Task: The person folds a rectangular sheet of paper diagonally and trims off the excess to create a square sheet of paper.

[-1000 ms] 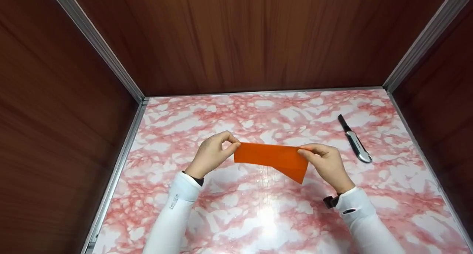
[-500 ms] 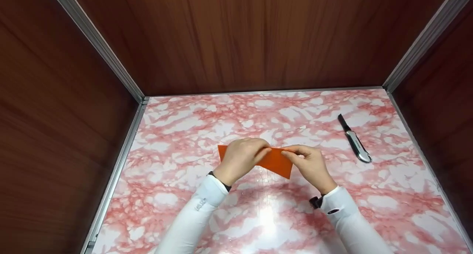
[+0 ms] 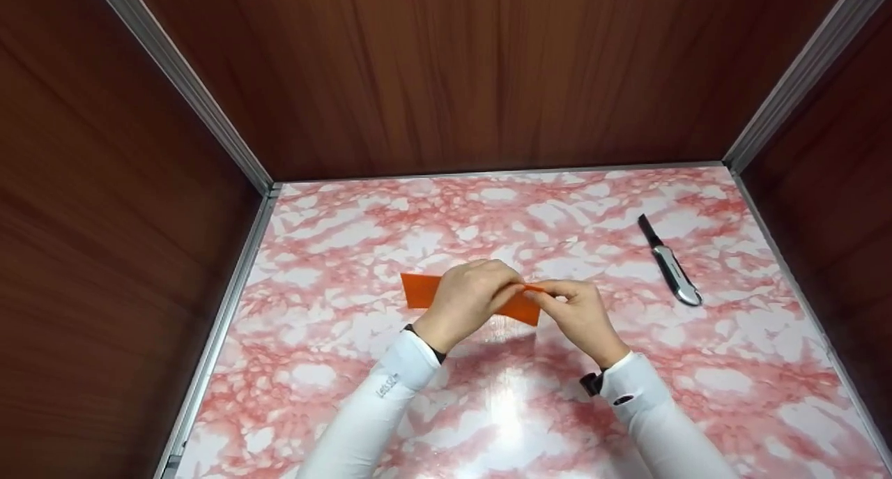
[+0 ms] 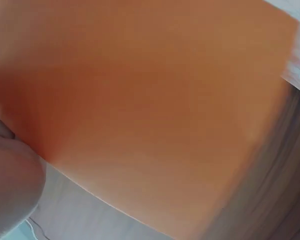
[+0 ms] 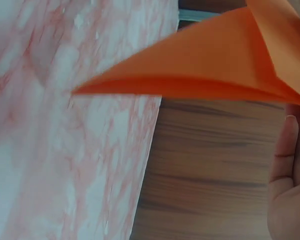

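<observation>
A folded sheet of orange paper is held up over the table between both hands. My left hand pinches its top edge close to the right end and covers the paper's middle. At the right end, my right hand pinches the same edge, thumb and forefinger near the left hand's fingertips. In the left wrist view the orange paper fills most of the picture. The right wrist view has a pointed flap of the orange paper sticking out, its layers slightly apart, beside the right hand.
A utility knife with a silver and black handle lies on the right side of the pink marbled table, blade toward the back. Dark wooden panels in metal frames close off the back and both sides.
My left hand has slid right along the paper's top edge to meet the right hand, which moved a little left. The paper's left end now sticks out past the left hand.
</observation>
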The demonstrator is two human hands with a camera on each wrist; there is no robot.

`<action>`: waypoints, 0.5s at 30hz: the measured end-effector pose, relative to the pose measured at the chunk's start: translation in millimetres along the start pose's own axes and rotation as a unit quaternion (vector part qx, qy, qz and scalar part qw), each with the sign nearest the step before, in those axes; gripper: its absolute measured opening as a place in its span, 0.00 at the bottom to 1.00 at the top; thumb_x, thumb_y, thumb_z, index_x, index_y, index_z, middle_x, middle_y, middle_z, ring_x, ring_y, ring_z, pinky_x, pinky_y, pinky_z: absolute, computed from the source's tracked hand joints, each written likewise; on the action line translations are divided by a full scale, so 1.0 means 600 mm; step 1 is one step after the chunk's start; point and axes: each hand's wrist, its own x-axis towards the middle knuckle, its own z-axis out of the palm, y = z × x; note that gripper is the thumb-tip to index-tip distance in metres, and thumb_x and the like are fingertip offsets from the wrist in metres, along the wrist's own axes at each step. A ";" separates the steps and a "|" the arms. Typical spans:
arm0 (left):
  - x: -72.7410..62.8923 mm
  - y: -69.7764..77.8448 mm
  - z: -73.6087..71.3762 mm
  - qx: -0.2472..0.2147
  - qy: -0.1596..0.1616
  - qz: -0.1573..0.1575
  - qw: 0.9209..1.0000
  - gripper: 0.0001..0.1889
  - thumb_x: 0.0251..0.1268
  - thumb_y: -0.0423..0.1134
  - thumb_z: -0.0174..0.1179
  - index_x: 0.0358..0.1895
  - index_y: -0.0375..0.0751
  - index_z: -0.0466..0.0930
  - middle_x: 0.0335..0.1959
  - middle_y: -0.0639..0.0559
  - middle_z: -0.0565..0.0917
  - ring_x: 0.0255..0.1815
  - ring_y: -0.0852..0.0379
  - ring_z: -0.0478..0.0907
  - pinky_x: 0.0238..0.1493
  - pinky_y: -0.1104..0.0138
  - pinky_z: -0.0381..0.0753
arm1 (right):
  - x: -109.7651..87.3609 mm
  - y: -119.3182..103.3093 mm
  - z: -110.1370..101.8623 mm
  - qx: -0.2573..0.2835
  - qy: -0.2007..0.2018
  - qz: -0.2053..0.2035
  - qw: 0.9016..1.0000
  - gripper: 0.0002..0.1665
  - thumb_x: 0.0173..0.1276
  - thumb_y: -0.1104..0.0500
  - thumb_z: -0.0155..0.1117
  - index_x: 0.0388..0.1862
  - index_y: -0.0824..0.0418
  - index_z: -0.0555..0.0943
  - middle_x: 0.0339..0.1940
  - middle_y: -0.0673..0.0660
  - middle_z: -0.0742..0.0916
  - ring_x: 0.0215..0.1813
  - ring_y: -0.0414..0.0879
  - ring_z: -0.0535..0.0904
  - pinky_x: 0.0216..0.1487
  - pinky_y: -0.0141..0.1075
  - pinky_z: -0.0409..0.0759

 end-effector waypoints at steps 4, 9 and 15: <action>0.008 0.015 0.013 -0.006 0.014 0.008 1.000 0.07 0.68 0.48 0.60 0.38 0.53 0.84 0.36 0.64 0.80 0.36 0.67 0.76 0.35 0.73 0.75 | -0.001 -0.022 0.009 -0.006 0.007 0.012 1.000 0.06 0.65 0.64 0.68 0.39 0.59 0.90 0.36 0.50 0.89 0.41 0.41 0.84 0.45 0.30 0.78; 0.013 0.024 0.022 0.024 0.024 0.021 0.999 0.05 0.68 0.47 0.61 0.36 0.53 0.82 0.36 0.64 0.79 0.36 0.64 0.75 0.36 0.71 0.74 | -0.005 -0.065 0.011 -0.013 0.011 0.029 0.999 0.10 0.62 0.72 0.63 0.35 0.64 0.89 0.32 0.52 0.89 0.38 0.40 0.84 0.43 0.29 0.78; 0.012 0.022 0.025 0.030 0.012 0.027 0.999 0.06 0.70 0.48 0.59 0.36 0.53 0.81 0.37 0.64 0.78 0.35 0.64 0.75 0.33 0.70 0.74 | -0.008 -0.063 0.009 -0.006 0.011 0.039 0.999 0.09 0.63 0.71 0.64 0.36 0.64 0.89 0.33 0.51 0.89 0.39 0.41 0.84 0.44 0.31 0.79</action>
